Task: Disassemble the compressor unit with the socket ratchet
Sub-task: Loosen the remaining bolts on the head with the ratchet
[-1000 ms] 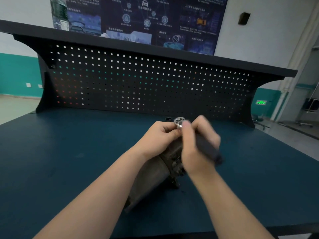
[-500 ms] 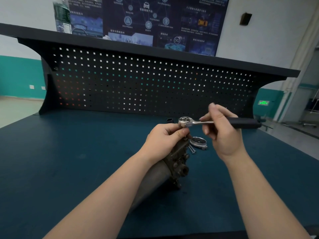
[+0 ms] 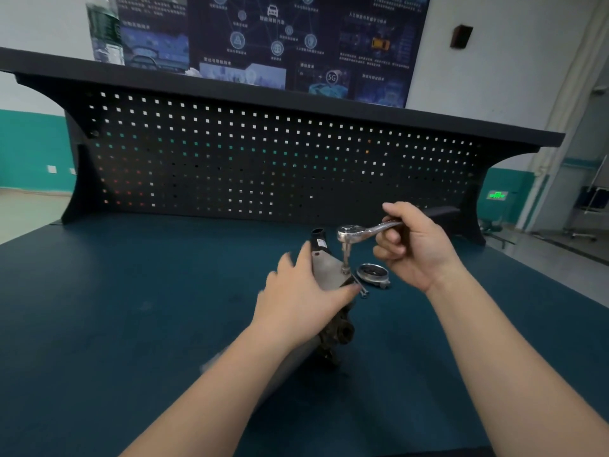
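I see my left hand (image 3: pixel 298 291) spread flat on the compressor unit (image 3: pixel 326 268) mid-bench; my right hand (image 3: pixel 412 245) grips the socket ratchet (image 3: pixel 354 233) above it. The poster (image 3: pixel 331 77) behind reads "5G".

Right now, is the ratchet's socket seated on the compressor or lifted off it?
Seated. The ratchet stands over the compressor, its extension running straight down to a fastener on the top face; the right hand grips the handle.

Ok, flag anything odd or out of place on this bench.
Nothing looks damaged or spilled. A loose bolt and a round metal cap lie on the bench beside the compressor, presumably parts already removed.
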Available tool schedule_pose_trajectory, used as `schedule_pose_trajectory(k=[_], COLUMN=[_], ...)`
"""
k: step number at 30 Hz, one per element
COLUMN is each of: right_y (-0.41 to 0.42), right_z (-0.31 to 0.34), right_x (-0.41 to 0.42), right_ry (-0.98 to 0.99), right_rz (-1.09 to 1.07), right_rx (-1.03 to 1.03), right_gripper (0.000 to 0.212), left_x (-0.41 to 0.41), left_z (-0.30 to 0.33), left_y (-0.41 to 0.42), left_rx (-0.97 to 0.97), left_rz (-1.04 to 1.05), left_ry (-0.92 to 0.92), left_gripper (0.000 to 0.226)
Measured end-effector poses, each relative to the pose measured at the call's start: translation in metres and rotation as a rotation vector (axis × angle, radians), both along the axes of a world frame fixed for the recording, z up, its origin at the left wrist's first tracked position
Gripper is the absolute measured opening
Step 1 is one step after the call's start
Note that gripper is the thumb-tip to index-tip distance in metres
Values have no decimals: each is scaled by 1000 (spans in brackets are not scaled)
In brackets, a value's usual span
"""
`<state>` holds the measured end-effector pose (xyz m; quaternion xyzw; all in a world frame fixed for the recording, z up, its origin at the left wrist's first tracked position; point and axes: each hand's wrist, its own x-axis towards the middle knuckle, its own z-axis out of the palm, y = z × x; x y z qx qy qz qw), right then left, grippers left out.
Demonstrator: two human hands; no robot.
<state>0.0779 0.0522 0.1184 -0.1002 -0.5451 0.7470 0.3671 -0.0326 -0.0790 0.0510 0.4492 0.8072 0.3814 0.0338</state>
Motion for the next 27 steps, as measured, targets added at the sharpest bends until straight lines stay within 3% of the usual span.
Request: schedule_pose_trajectory(k=[1,5,12,21,27], right_y=[1,0,-13,-38,-54], right_z=[-1,0,-1,-7,-12], right_x=[1,1,-9,-59,-100], right_ry=[15,50,122,129,80], right_rz=[-5,1,-44,-85,-184], right_rx=[-1,14,9,68,81], right_gripper=[45,49,54,51,43], left_x=[1,2,-9,-71,-125], left_z=[-4,-8,-9,-9,-2], left_y=[0,3,3,-10,-17], left_rx=[32,180,175,159,115], left_rz=[-12,-25,-60,-26,-98], left_ry=[-55,6,93,102,63], left_gripper=[108,91,53,52,76])
